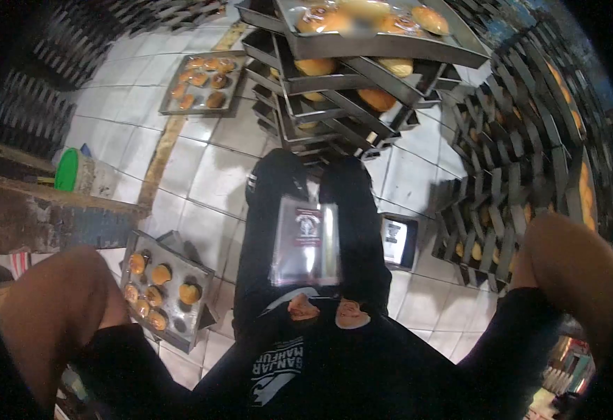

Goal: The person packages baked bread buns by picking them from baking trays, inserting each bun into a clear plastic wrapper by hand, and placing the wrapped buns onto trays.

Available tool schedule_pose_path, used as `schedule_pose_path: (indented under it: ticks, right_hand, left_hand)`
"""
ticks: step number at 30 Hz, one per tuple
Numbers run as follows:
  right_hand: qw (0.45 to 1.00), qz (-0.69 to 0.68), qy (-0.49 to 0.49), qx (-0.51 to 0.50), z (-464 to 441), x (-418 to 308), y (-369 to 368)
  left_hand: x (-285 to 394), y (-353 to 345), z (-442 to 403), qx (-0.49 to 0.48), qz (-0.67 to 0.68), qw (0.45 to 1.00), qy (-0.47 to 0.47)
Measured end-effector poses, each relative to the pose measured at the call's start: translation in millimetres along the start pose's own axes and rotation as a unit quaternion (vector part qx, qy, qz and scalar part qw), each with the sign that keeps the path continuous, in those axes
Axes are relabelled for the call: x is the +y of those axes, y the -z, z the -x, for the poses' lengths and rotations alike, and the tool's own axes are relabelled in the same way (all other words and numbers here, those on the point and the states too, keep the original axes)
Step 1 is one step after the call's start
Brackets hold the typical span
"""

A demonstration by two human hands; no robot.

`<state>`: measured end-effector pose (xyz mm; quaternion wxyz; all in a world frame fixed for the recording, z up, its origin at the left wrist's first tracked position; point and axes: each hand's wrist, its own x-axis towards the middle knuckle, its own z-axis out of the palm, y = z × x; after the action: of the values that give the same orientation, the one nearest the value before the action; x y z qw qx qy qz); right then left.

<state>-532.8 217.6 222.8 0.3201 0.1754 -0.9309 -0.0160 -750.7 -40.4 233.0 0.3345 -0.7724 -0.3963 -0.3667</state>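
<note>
Wrappers (299,255), clear and printed, lie across the trousers (359,224); likely light, limp and slippery, best pinched at one edge. Both hands are out of view; their state cannot be told.

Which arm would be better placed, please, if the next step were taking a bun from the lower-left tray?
Probably left: the left arm is beside that tray, the right arm opposite, near stacked trays. Neither hand shows.

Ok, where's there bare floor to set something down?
Bare tile shows left of the legs, between the far bun tray and the near bun tray; another lies right of the legs, beyond the lit screen. Crowded: the tray stack ahead and the right-hand trays.
</note>
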Motion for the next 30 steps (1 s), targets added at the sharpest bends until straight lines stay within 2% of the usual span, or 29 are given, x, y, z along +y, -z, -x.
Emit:
schedule_pose_path:
  ticks: [20, 30]
  right_hand:
    - [1.0, -0.004, -0.013, -0.003, -9, -7, -11]
    - [1.0, -0.01, -0.023, 0.009, 3, 0, -10]
  left_hand:
    - [9, 4, 4, 0.034, -0.022, 0.999, -0.003]
    - [9, 0, 5, 0.008, -0.042, 0.999, 0.013]
